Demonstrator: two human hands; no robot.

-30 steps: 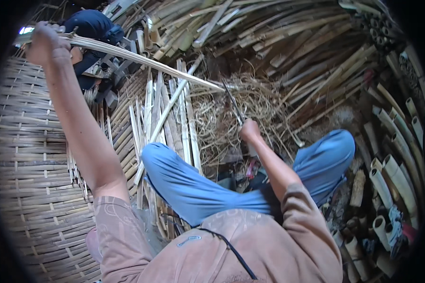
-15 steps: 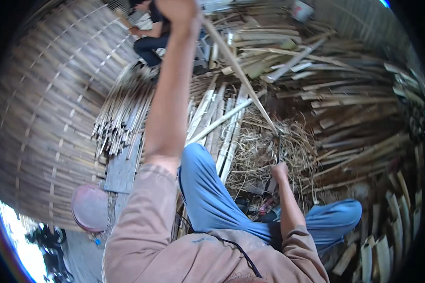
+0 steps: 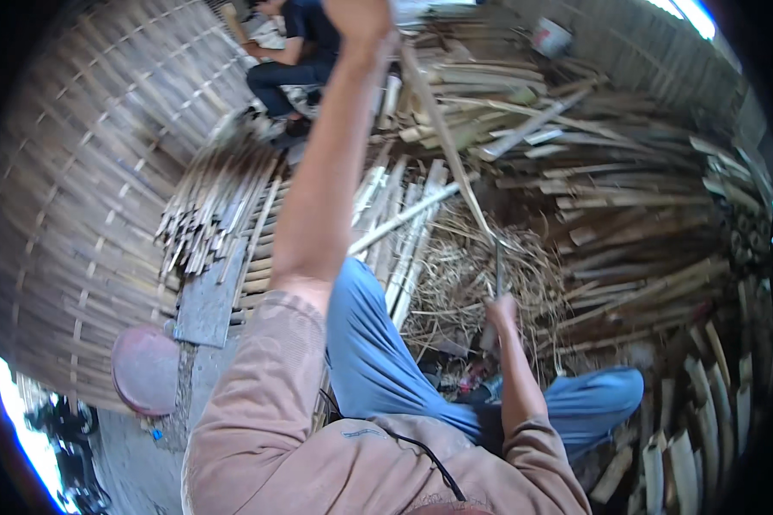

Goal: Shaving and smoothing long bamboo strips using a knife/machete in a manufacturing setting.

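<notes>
My left arm stretches far out, and my left hand point(image 3: 361, 19) is closed at the top edge of the picture, its fingers partly cut off. From it a long pale bamboo strip point(image 3: 443, 130) slants down to the right. Its lower end meets the dark blade of a knife point(image 3: 499, 264). My right hand point(image 3: 502, 312) is wrapped round the knife's handle, low in front of my bent legs. The blade points away from me, above a heap of curly shavings point(image 3: 455, 296).
Split bamboo pieces point(image 3: 623, 184) are stacked at right, with upright ones point(image 3: 683, 468) nearer me. Thin sticks point(image 3: 219, 202) lie left, beside a woven wall point(image 3: 86, 197). A pinkish round lid-like thing point(image 3: 146, 369) stands lower left. Another person point(image 3: 296, 51) sits at the back; a bucket point(image 3: 550, 39) is far right.
My left hand has shifted a little to the right in the picture, with the strip's upper end. The knife and strip's lower end sit slightly further left. The view has turned a little.
</notes>
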